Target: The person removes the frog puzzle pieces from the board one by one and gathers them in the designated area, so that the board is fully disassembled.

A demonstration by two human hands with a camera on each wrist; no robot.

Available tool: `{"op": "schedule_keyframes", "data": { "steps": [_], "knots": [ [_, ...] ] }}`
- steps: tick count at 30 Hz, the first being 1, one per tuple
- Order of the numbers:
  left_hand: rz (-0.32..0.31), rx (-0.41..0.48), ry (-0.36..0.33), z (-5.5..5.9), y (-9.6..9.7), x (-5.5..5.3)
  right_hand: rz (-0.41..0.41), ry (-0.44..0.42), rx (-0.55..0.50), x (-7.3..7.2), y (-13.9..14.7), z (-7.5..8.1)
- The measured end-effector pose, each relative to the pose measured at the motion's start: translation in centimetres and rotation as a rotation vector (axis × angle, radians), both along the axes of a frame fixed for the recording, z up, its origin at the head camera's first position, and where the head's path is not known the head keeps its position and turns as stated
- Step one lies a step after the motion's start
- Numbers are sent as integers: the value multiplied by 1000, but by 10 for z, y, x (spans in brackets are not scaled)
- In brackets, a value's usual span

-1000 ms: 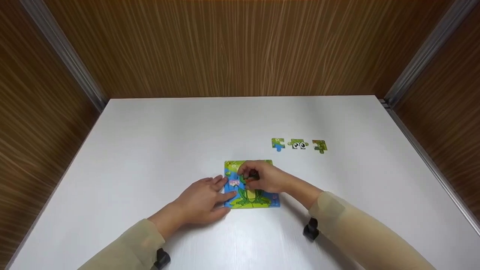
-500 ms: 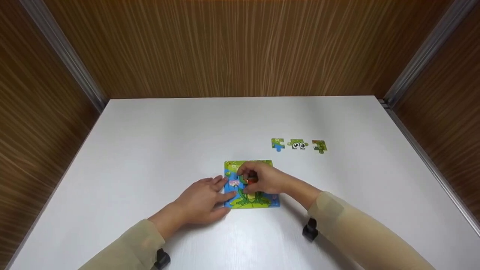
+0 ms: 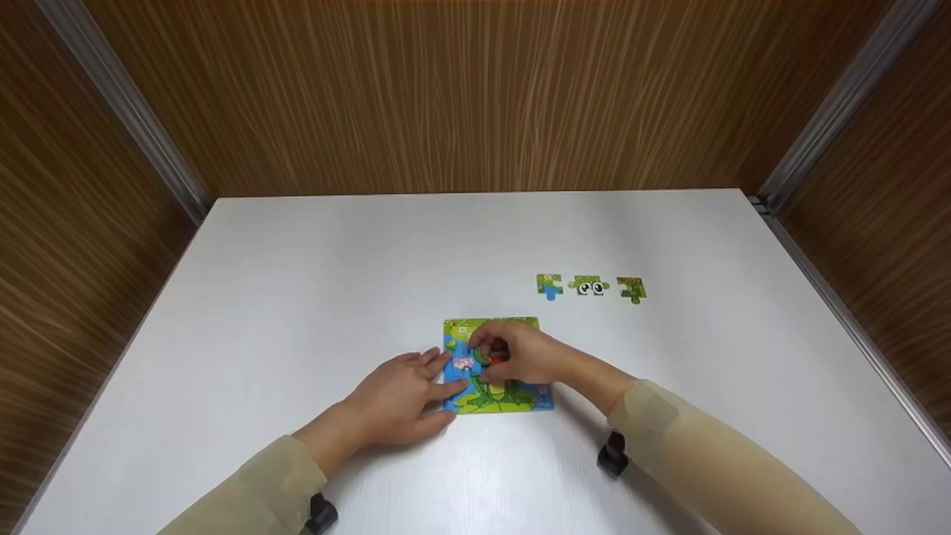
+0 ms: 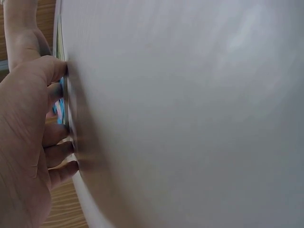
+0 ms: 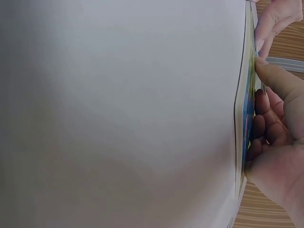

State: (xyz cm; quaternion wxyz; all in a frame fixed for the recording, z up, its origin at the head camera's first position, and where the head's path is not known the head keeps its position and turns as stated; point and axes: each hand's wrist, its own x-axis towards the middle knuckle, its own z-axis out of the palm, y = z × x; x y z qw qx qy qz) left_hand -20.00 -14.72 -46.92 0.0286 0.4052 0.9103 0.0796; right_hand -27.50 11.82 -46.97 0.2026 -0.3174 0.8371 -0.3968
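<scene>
A small frog jigsaw puzzle in a thin board [image 3: 455, 327] lies on the white table. My right hand [image 3: 526, 352] is over its middle, thumb and curled fingers pinching a puzzle piece [image 3: 481, 357] with green and red on it. That hand hides much of the board's upper right. The frog's belly and legs show below it. On the left edge of the board, my left hand [image 3: 397, 400] rests with fingers spread. In the right wrist view the right thumb [image 5: 270, 76] and curled fingers are right at the board's surface.
Three loose puzzle pieces lie in a row behind the board to the right: a green and blue piece [image 3: 550, 285], one with two eyes [image 3: 589, 287] and a green and brown piece [image 3: 631, 288]. Wood-grain panels [image 3: 475, 96] enclose the table's back and sides.
My right thumb has come slightly lower and left over the board, and more of the red on the pinched piece shows. The left hand and loose pieces have stayed put.
</scene>
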Motion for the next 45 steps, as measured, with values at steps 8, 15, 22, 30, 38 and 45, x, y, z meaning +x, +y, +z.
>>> {"op": "schedule_keyframes", "data": {
  "steps": [8, 15, 22, 30, 38, 45],
  "knots": [
    [9, -3, -18, 2, -2, 1, 5, 41, 29, 1, -2, 0],
    [6, -5, -25, 1, -2, -1, 13, 36, 3, 0, -2, -3],
    [3, -2, -1, 0, -3, -2, 8, 1, -19, 1, -3, 0],
    [8, -14, -2, 2, -6, -4, -3, 3, -5, 0, -6, -1],
    [4, -22, 8, 2, -6, -4, -20, 15, -17, 0, -5, -1],
    [-7, -41, 26, 1, -5, -5, -34, 49, -48, -1, 0, 5]
  ]
}}
